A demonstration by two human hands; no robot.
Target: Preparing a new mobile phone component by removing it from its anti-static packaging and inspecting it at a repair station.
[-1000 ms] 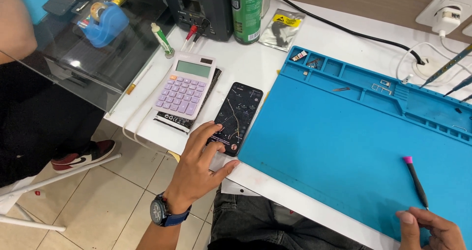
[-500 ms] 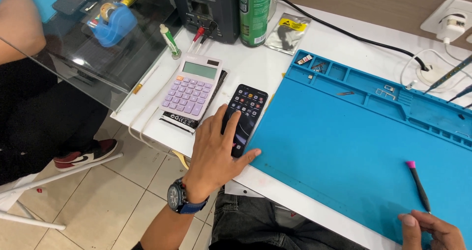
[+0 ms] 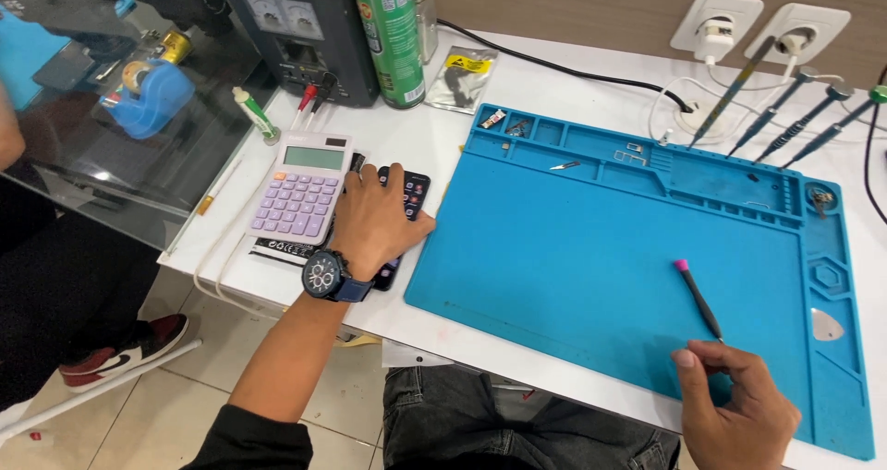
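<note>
Head view looks down on a white worktop (image 3: 591,73) with a large blue work mat (image 3: 573,257) spread over its right part. The left hand (image 3: 374,225) lies palm down on a dark phone (image 3: 407,193), which rests flat on the worktop just beside the mat's left edge; the hand covers most of the phone, so only its upper end and a bit of its lower corner show. The fingers are spread and laid flat on it, not curled around it, so this grip is open and merely pressing. A dark wristwatch (image 3: 323,274) with a blue strap sits on that wrist.

Just left of the phone lies a lilac calculator (image 3: 300,193), touching or nearly touching the hand's thumb side.

The right hand (image 3: 739,410) is at the mat's lower edge. Its grip is closed, thumb and fingers pinching the lower end of a thin black tool with a pink tip (image 3: 698,296); the tool slants up and left across the mat, pink tip away from the hand.

At the back of the worktop stand a grey power supply (image 3: 296,26) and a green spray can (image 3: 388,36), with a small clear bag (image 3: 462,77) beside the can. Several screwdrivers (image 3: 785,109) lean at the mat's far right corner, near two wall sockets (image 3: 748,26). A silver pick (image 3: 825,325) lies in the mat's right side strip.
</note>
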